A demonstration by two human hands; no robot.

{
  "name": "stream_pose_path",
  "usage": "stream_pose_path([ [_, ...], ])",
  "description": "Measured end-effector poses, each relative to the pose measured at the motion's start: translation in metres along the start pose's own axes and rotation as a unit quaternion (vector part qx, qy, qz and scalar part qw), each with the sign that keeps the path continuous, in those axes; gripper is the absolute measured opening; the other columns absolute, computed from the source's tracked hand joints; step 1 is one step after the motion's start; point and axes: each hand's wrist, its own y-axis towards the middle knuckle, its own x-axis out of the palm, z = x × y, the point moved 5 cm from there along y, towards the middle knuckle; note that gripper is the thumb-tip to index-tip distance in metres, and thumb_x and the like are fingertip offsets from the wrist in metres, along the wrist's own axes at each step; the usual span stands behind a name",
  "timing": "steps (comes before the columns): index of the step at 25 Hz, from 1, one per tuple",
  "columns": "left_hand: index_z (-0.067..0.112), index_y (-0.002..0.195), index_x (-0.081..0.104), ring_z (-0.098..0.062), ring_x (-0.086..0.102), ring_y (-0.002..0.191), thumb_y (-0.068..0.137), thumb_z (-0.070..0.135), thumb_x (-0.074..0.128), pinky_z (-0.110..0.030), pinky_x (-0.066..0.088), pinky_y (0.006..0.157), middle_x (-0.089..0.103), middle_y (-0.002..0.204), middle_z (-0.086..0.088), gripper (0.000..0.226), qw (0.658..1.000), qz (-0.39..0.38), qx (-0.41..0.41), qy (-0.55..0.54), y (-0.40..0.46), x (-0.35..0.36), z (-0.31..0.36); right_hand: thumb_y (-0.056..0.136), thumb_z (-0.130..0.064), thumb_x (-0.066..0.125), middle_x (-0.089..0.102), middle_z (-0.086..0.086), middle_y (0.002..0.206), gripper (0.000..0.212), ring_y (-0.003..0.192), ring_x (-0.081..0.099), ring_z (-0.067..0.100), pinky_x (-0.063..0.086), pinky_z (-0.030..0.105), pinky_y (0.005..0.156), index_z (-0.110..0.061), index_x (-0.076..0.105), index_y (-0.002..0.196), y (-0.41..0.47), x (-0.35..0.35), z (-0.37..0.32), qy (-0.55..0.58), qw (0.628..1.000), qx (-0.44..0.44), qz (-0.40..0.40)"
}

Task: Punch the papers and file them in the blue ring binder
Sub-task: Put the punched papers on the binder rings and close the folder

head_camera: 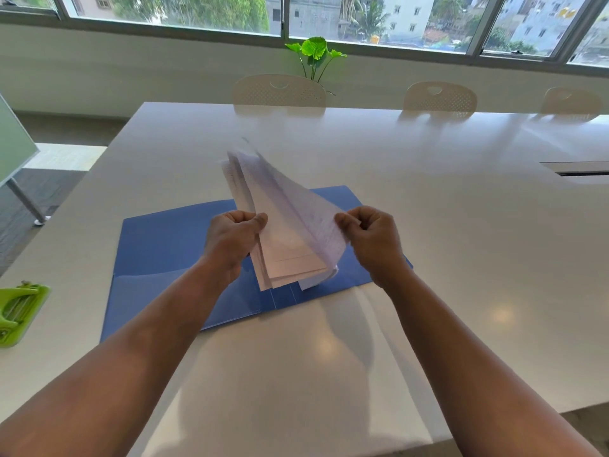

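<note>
Your left hand (232, 240) and right hand (374, 239) each pinch a side of the thin white paper stack (286, 225), lifted above the open blue plastic binder (171, 245) on the white surface (428, 192). The sheets look light, floppy and slippery, so hold both edges firmly.

White table (428, 225); three cream chairs (279, 90) at 12 o'clock, green plant (314, 52) behind them, windows (379, 18) beyond.

We face a glossy white table (428, 192) — three cream perforated chairs (279, 90) behind it, a leafy plant (314, 51), and wide windows (379, 18) letting in daylight.
</note>
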Motion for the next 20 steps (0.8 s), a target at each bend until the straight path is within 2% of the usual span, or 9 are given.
stream_pose_path([
  [4,0.014,0.080,0.068,-0.024,0.070,0.085,0.093,0.024,0.073,-0.042,0.061,0.081,0.072,0.087,-0.004,0.017,0.999,0.033,0.025,-0.012,0.002,-0.019,0.002,0.084,-0.024,0.082,0.051,0.003,0.062,0.036,0.057,0.043,0.013,0.037,0.029,0.056,-0.015,0.058,0.059,0.011,-0.031,0.006,0.001,0.996,0.027,0.085],
  [7,0.015,0.078,0.066,-0.023,0.069,0.084,0.094,0.029,0.072,-0.037,0.059,0.075,0.072,0.086,-0.003,0.022,0.998,0.046,0.039,-0.016,0.003,-0.029,0.003,0.084,-0.030,0.082,0.051,0.007,0.064,0.039,0.059,0.044,0.017,0.039,0.035,0.058,-0.007,0.060,0.061,0.015,-0.036,0.009,0.014,0.995,0.028,0.092],
  [8,0.014,0.078,0.065,-0.024,0.069,0.084,0.094,0.031,0.071,-0.039,0.059,0.076,0.072,0.086,-0.004,0.024,0.998,0.049,0.040,-0.016,0.003,-0.032,0.003,0.087,-0.030,0.079,0.054,0.006,0.065,0.034,0.060,0.046,0.017,0.041,0.036,0.060,-0.007,0.066,0.066,0.014,-0.033,0.008,0.016,0.996,0.026,0.083],
  [10,0.012,0.078,0.064,-0.024,0.070,0.083,0.094,0.033,0.071,-0.041,0.060,0.078,0.073,0.087,-0.005,0.027,0.997,0.056,0.047,-0.008,0.003,-0.036,0.005,0.094,-0.025,0.072,0.064,0.000,0.068,0.022,0.061,0.052,0.011,0.048,0.037,0.063,-0.019,0.076,0.073,0.011,-0.025,0.004,0.010,0.998,0.017,0.062],
  [12,0.013,0.078,0.061,-0.022,0.069,0.080,0.095,0.032,0.069,-0.040,0.059,0.075,0.072,0.086,-0.004,0.027,0.996,0.061,0.064,0.000,0.001,-0.039,0.009,0.099,-0.018,0.065,0.072,-0.008,0.072,0.026,0.066,0.058,0.007,0.053,0.037,0.068,-0.033,0.077,0.081,0.004,-0.014,-0.006,0.001,0.999,-0.008,0.033],
  [14,0.016,0.076,0.056,-0.024,0.066,0.079,0.097,0.029,0.065,-0.042,0.057,0.072,0.069,0.085,-0.005,0.026,0.995,0.059,0.081,0.005,0.001,-0.040,0.012,0.101,-0.013,0.057,0.076,-0.003,0.082,0.034,0.073,0.060,0.006,0.052,0.034,0.071,-0.039,0.076,0.091,-0.001,0.001,-0.017,0.003,1.000,-0.026,-0.012],
  [17,0.019,0.080,0.052,-0.025,0.064,0.081,0.098,0.021,0.058,-0.039,0.053,0.066,0.066,0.085,-0.005,0.019,0.995,0.050,0.088,-0.014,0.001,-0.039,0.015,0.101,-0.013,0.051,0.077,-0.012,0.102,0.033,0.093,0.067,-0.001,0.053,0.027,0.086,-0.026,0.073,0.121,-0.012,0.030,-0.036,-0.013,0.994,-0.057,-0.096],
  [19,0.020,0.085,0.052,-0.024,0.065,0.083,0.099,0.018,0.054,-0.031,0.053,0.058,0.066,0.089,-0.003,0.014,0.995,0.047,0.089,-0.024,-0.001,-0.037,0.016,0.099,-0.017,0.052,0.074,-0.007,0.120,0.037,0.109,0.067,0.008,0.052,0.030,0.096,-0.019,0.067,0.133,-0.020,0.048,-0.047,-0.062,0.984,-0.104,-0.132],
  [20,0.020,0.088,0.052,-0.024,0.065,0.083,0.100,0.019,0.053,-0.029,0.053,0.054,0.065,0.090,-0.003,0.012,0.994,0.047,0.092,-0.031,-0.002,-0.035,0.017,0.100,-0.016,0.053,0.073,-0.003,0.124,0.038,0.112,0.067,0.012,0.051,0.028,0.096,-0.017,0.065,0.135,-0.026,0.056,-0.050,-0.091,0.977,-0.127,-0.146],
])
